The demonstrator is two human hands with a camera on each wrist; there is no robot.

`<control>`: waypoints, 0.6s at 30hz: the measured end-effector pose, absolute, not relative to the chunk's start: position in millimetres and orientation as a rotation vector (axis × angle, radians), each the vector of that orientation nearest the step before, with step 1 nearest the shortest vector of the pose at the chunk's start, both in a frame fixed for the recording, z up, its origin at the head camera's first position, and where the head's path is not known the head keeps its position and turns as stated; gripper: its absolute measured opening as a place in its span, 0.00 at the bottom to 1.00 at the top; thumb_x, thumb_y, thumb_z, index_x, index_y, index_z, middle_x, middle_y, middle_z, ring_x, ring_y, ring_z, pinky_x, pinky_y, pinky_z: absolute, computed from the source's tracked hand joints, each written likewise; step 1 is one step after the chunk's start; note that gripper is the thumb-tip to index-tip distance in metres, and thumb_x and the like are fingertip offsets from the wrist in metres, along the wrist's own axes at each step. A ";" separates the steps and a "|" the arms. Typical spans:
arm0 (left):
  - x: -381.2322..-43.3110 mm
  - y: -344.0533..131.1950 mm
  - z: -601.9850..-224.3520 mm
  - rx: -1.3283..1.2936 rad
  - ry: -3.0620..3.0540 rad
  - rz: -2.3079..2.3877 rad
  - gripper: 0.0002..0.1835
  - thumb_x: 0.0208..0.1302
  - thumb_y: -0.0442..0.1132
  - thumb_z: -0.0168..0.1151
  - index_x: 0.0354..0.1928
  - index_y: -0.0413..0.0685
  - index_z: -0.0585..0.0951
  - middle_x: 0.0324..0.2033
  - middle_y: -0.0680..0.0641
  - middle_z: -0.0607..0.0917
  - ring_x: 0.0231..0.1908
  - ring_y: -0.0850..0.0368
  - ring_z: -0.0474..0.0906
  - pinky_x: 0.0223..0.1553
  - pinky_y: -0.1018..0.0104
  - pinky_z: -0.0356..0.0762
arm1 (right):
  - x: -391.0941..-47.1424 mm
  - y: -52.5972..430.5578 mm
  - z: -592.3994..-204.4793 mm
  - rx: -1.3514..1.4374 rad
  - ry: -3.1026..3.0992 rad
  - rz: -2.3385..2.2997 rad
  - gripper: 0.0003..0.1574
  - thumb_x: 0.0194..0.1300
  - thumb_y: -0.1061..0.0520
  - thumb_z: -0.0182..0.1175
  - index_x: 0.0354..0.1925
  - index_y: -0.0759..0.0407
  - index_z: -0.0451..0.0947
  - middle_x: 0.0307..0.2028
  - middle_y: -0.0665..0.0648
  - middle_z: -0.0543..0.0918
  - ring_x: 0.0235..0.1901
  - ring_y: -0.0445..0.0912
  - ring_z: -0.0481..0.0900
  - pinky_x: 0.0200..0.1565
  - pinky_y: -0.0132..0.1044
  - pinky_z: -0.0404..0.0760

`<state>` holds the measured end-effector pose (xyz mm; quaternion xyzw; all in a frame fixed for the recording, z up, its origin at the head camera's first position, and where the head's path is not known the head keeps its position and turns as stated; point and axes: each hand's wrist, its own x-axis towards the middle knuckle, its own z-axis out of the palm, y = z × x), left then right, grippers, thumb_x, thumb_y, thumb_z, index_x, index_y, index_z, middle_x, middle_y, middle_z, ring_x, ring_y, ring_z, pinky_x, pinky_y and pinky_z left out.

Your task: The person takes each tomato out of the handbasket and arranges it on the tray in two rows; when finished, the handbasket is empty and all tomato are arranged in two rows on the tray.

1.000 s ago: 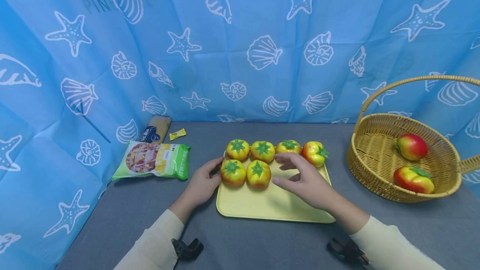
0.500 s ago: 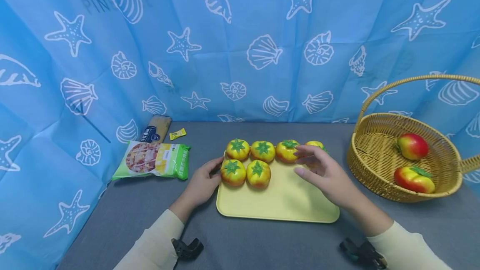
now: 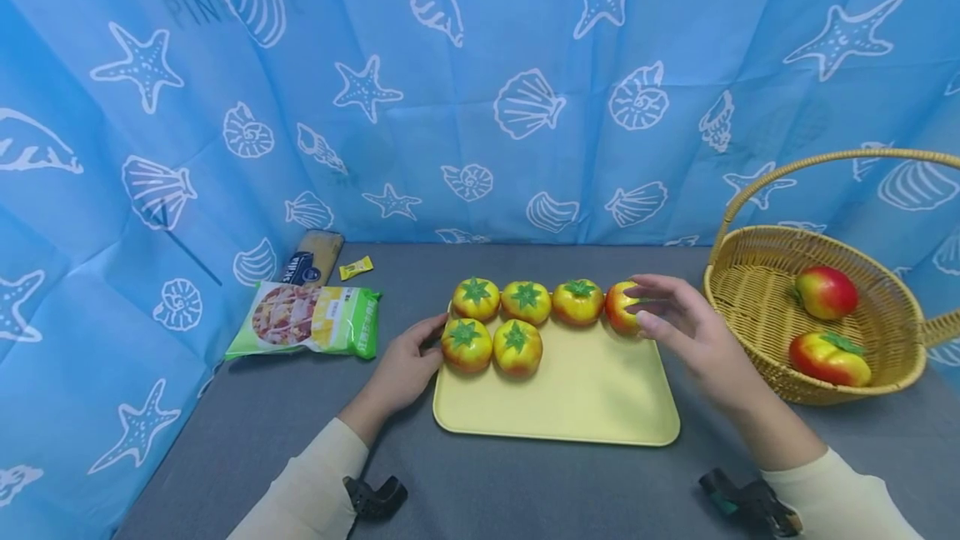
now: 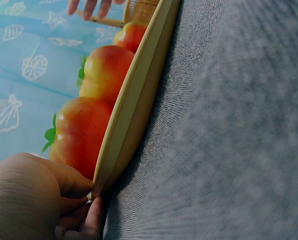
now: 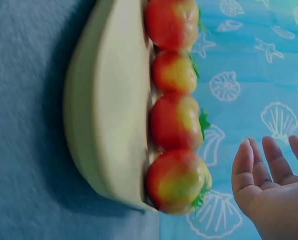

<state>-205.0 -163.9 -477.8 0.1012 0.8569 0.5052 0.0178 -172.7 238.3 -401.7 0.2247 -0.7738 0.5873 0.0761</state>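
A pale yellow tray (image 3: 555, 407) holds several glossy red-and-yellow persimmon-like fruits with green leafy tops. Four-wide is avoided here: one row lines the far edge, and two fruits (image 3: 517, 348) sit in front of it at the left. My left hand (image 3: 405, 365) pinches the tray's left rim, thumb above and fingers below in the left wrist view (image 4: 74, 200). Beside the far row's rightmost fruit (image 3: 619, 307), my right hand (image 3: 697, 336) has its fingers spread, overlapping that fruit in the head view. The right wrist view shows this hand (image 5: 273, 185) apart from the fruits, holding nothing.
A wicker basket (image 3: 750, 290) with a tall handle stands right of the tray, holding a red fruit (image 3: 825, 292) and a persimmon-like one (image 3: 828, 359). At left lie a green snack bag (image 3: 307, 319), a brown packet (image 3: 318, 252) and a small yellow sachet (image 3: 356, 268).
My right hand has moved right, from over the tray's middle to its right end. The rightmost fruit looks turned, its leafy top now hidden. My left hand stays at the rim.
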 end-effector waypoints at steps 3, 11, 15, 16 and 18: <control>-205.5 -163.3 -478.1 0.316 2.657 1.571 0.31 0.73 0.28 0.58 0.78 0.37 0.74 0.69 0.38 0.80 0.70 0.42 0.74 0.70 0.43 0.71 | -173.8 245.4 -399.4 0.669 -2.280 1.795 0.27 0.82 0.69 0.53 0.74 0.63 0.70 0.64 0.60 0.79 0.62 0.48 0.79 0.52 0.31 0.83; -206.0 -162.5 -478.8 0.317 2.646 1.589 0.31 0.72 0.28 0.58 0.77 0.37 0.74 0.69 0.37 0.80 0.71 0.41 0.73 0.70 0.42 0.71 | -172.8 264.5 -389.9 0.592 -2.190 1.859 0.28 0.83 0.68 0.51 0.75 0.57 0.71 0.64 0.61 0.78 0.62 0.47 0.79 0.52 0.30 0.83; -205.8 -162.6 -478.9 0.307 2.645 1.589 0.31 0.73 0.28 0.58 0.78 0.37 0.74 0.69 0.38 0.80 0.71 0.42 0.73 0.70 0.42 0.71 | -173.1 274.1 -385.0 0.586 -2.098 1.953 0.27 0.83 0.69 0.49 0.75 0.58 0.71 0.64 0.62 0.78 0.62 0.49 0.79 0.52 0.30 0.83; -205.5 -162.6 -478.6 0.303 2.645 1.587 0.31 0.73 0.28 0.58 0.78 0.37 0.74 0.69 0.38 0.80 0.71 0.42 0.73 0.70 0.42 0.71 | -173.3 276.4 -384.2 0.593 -2.064 1.983 0.27 0.83 0.69 0.48 0.75 0.59 0.70 0.64 0.62 0.78 0.62 0.50 0.79 0.53 0.31 0.83; -205.2 -162.7 -478.1 0.293 2.641 1.581 0.31 0.73 0.28 0.58 0.78 0.37 0.74 0.69 0.38 0.80 0.71 0.42 0.72 0.70 0.43 0.71 | -173.7 281.1 -382.5 0.601 -2.005 2.027 0.28 0.83 0.70 0.47 0.75 0.62 0.70 0.64 0.63 0.78 0.62 0.51 0.79 0.53 0.32 0.83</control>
